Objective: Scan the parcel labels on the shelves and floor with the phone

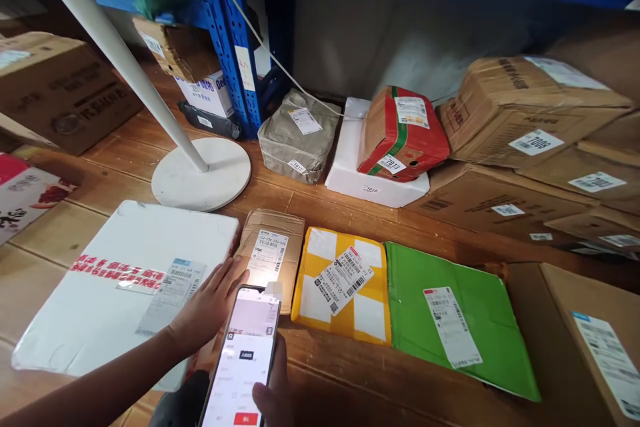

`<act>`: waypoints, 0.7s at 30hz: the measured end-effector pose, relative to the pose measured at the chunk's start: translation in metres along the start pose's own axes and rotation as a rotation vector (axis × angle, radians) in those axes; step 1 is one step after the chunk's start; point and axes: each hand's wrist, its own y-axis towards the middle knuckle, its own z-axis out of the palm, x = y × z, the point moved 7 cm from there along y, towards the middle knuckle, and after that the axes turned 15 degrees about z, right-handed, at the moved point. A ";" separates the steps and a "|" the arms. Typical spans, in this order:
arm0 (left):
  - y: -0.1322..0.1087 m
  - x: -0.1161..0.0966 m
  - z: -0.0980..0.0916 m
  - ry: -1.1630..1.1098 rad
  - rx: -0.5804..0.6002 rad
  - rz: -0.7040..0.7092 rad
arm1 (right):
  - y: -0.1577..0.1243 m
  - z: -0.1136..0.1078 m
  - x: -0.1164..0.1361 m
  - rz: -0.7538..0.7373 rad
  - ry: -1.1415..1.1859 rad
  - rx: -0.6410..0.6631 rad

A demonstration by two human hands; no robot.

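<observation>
My right hand (pixel 275 383) holds a phone (pixel 240 360) upright at the bottom centre, thumb over its lit screen. My left hand (pixel 210 307) reaches in from the lower left, fingers extended at the left edge of a small brown parcel (pixel 293 233) with a white label. Left of it lies a large white parcel (pixel 110 233) with red print, its label partly beside my wrist. To the right lie a yellow-and-white parcel (pixel 377 280), a green parcel (pixel 410 300) and a brown carton (pixel 555 347), each with a label.
A white pole on a round base (pixel 225 177) stands behind the white parcel. Further back are a grey parcel (pixel 285 137), a red box (pixel 430 147) on a white box (pixel 355 183), stacked cartons (pixel 480 113) at right, and a blue rack post (pixel 220 20). Cartons (pixel 65 93) sit at left.
</observation>
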 end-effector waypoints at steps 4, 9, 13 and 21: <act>0.006 0.015 -0.001 -0.165 0.047 0.036 | 0.009 0.013 0.001 0.068 0.082 0.126; -0.011 0.031 -0.022 -0.255 -0.046 -0.044 | 0.016 0.015 -0.029 0.088 0.071 0.111; -0.043 0.031 -0.020 -0.259 -0.167 -0.132 | 0.020 0.011 -0.030 0.016 0.046 -0.026; -0.051 0.023 -0.014 -0.213 -0.177 0.010 | 0.022 0.017 0.003 -0.037 -0.021 -0.148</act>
